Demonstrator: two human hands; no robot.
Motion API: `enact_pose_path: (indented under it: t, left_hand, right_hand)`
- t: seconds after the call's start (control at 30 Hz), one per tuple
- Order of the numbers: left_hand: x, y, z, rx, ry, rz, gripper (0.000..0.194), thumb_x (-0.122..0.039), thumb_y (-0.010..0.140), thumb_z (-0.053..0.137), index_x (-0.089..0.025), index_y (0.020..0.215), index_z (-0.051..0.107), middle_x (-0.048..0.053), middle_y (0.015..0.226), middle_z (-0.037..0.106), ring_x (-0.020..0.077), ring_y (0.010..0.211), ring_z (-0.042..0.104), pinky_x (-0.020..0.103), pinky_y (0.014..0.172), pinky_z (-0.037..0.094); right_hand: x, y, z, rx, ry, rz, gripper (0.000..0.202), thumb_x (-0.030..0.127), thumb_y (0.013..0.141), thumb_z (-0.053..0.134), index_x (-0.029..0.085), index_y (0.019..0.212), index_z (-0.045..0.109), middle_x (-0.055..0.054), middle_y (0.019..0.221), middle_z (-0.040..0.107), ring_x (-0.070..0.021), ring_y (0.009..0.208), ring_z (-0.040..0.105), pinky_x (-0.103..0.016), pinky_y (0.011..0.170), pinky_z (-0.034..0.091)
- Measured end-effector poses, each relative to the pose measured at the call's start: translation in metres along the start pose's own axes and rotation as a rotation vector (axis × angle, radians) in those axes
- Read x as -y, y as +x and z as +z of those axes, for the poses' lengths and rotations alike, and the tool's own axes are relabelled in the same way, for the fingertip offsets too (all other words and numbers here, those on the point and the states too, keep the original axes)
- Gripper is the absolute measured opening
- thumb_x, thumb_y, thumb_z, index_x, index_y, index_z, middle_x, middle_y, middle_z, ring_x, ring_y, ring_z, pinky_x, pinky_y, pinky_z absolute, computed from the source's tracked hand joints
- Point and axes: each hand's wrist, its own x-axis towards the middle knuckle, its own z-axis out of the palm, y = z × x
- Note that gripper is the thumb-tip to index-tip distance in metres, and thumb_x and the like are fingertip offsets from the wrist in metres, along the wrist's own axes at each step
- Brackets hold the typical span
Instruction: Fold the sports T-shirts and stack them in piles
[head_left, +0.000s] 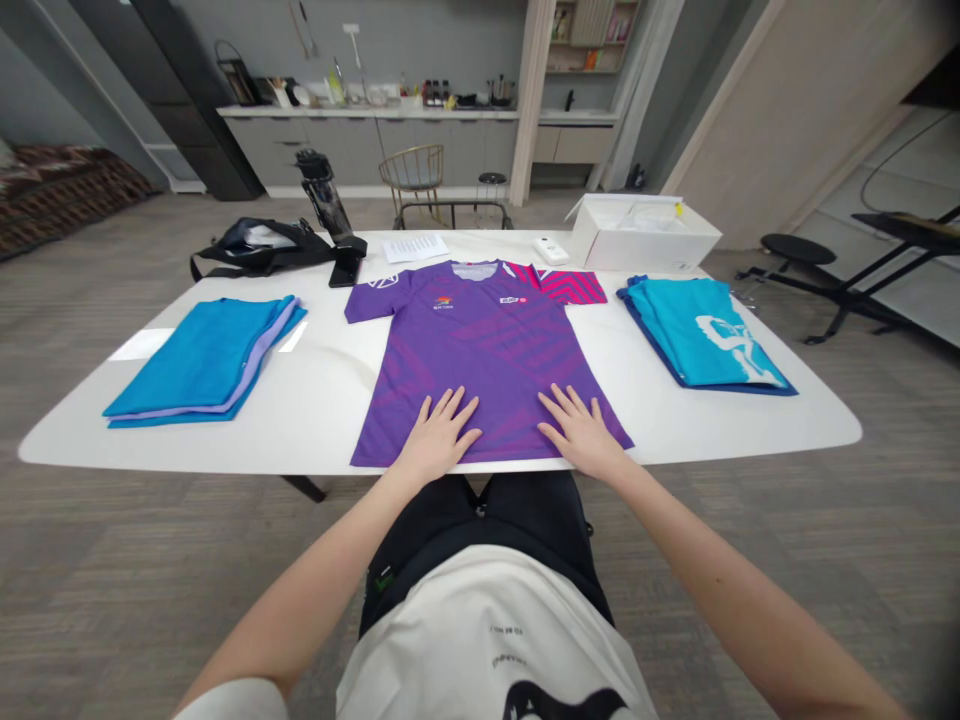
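Note:
A purple T-shirt (480, 350) lies spread out, front side up, on the white table (315, 400), its collar pointing away from me. One sleeve is purple with a white mark; the other carries pink and dark stripes. My left hand (441, 435) rests flat on the lower left of the shirt, fingers apart. On the lower right, my right hand (581, 428) lies flat too, with its fingers spread. Neither hand grips the cloth. To the left is a stack of folded blue and lilac shirts (202, 360). Folded teal and navy shirts (697, 330) lie to the right.
Along the table's far side are a black bag (262, 247), a dark bottle (324, 195), a phone (346, 268), a paper sheet (415, 247), a small white device (551, 250) and a white box (645, 235). A metal chair (414, 172) stands beyond.

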Motion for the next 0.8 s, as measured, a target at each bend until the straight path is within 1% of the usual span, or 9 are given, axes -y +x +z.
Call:
enact_pose_path:
  t: [0.1, 0.2, 0.3, 0.33, 0.4, 0.5, 0.6, 0.7, 0.8]
  left_hand:
    - [0.000, -0.022, -0.002, 0.009, 0.004, 0.030, 0.057, -0.052, 0.107, 0.033, -0.031, 0.159, 0.040, 0.005, 0.170, 0.030, 0.0271, 0.158, 0.025, 0.056, 0.128, 0.022]
    - [0.001, -0.041, -0.008, 0.008, 0.002, 0.052, 0.049, -0.043, 0.108, 0.035, -0.029, 0.152, 0.052, 0.004, 0.164, 0.043, 0.0233, 0.153, 0.037, 0.050, 0.128, 0.026]
    - [0.006, -0.057, -0.018, -0.014, 0.005, 0.039, 0.043, -0.037, 0.107, 0.038, -0.027, 0.140, 0.064, 0.004, 0.153, 0.057, 0.0223, 0.142, 0.051, 0.044, 0.123, 0.037]
    - [0.009, -0.062, -0.022, -0.018, 0.008, 0.029, 0.042, -0.035, 0.106, 0.038, -0.027, 0.136, 0.067, 0.004, 0.149, 0.060, 0.0227, 0.138, 0.055, 0.043, 0.119, 0.041]
    - [0.017, -0.070, -0.031, -0.018, 0.019, 0.004, 0.040, -0.034, 0.105, 0.040, -0.026, 0.128, 0.072, 0.005, 0.141, 0.066, 0.0240, 0.130, 0.061, 0.042, 0.112, 0.047]
    - [0.036, -0.081, -0.044, 0.000, 0.055, -0.042, 0.037, -0.032, 0.104, 0.042, -0.024, 0.123, 0.073, 0.008, 0.129, 0.071, 0.0260, 0.118, 0.066, 0.042, 0.103, 0.051]
    - [0.057, -0.090, -0.052, 0.036, 0.078, -0.084, 0.034, -0.031, 0.103, 0.043, -0.022, 0.119, 0.072, 0.009, 0.119, 0.073, 0.0267, 0.107, 0.067, 0.041, 0.095, 0.053]
    - [0.073, -0.097, -0.053, 0.025, 0.043, -0.136, 0.030, -0.029, 0.103, 0.043, -0.022, 0.114, 0.071, 0.009, 0.114, 0.071, 0.0261, 0.105, 0.067, 0.039, 0.090, 0.053]
    - [0.079, -0.101, -0.051, 0.008, -0.017, -0.158, 0.027, -0.029, 0.102, 0.044, -0.023, 0.111, 0.068, 0.009, 0.112, 0.070, 0.0256, 0.106, 0.066, 0.038, 0.090, 0.052]
  right_hand:
    - [-0.014, -0.030, 0.002, -0.013, -0.020, 0.007, 0.063, 0.058, 0.106, 0.029, 0.032, 0.162, 0.036, -0.006, 0.170, 0.027, -0.0372, 0.157, 0.022, -0.073, 0.120, 0.023]
    - [-0.024, -0.050, -0.003, -0.048, -0.004, -0.057, 0.056, 0.050, 0.105, 0.033, 0.029, 0.154, 0.051, -0.009, 0.163, 0.043, -0.0348, 0.150, 0.038, -0.064, 0.120, 0.033]
    - [-0.034, -0.060, -0.017, -0.101, 0.030, -0.102, 0.048, 0.045, 0.104, 0.038, 0.025, 0.134, 0.069, -0.012, 0.139, 0.065, -0.0313, 0.129, 0.060, -0.051, 0.112, 0.047]
    - [-0.038, -0.061, -0.022, -0.119, 0.036, -0.090, 0.045, 0.043, 0.103, 0.039, 0.025, 0.127, 0.073, -0.012, 0.129, 0.069, -0.0305, 0.121, 0.064, -0.048, 0.107, 0.051]
    - [-0.046, -0.063, -0.030, -0.157, 0.031, -0.025, 0.041, 0.041, 0.102, 0.040, 0.025, 0.115, 0.076, -0.012, 0.114, 0.072, -0.0300, 0.110, 0.068, -0.046, 0.099, 0.055]
    - [-0.059, -0.063, -0.036, -0.153, 0.025, 0.085, 0.032, 0.038, 0.098, 0.045, 0.024, 0.106, 0.074, -0.011, 0.105, 0.072, -0.0283, 0.099, 0.069, -0.041, 0.086, 0.055]
    - [-0.069, -0.064, -0.038, -0.050, 0.067, 0.131, 0.023, 0.035, 0.095, 0.049, 0.024, 0.098, 0.069, -0.007, 0.094, 0.072, -0.0231, 0.082, 0.068, -0.034, 0.073, 0.050]
    - [-0.073, -0.064, -0.040, 0.032, 0.103, 0.154, 0.018, 0.032, 0.094, 0.050, 0.025, 0.093, 0.066, -0.002, 0.078, 0.070, -0.0202, 0.071, 0.065, -0.031, 0.066, 0.043]
    - [-0.073, -0.063, -0.042, 0.060, 0.143, 0.168, 0.017, 0.033, 0.094, 0.050, 0.025, 0.090, 0.065, -0.001, 0.070, 0.068, -0.0195, 0.066, 0.063, -0.029, 0.064, 0.039]
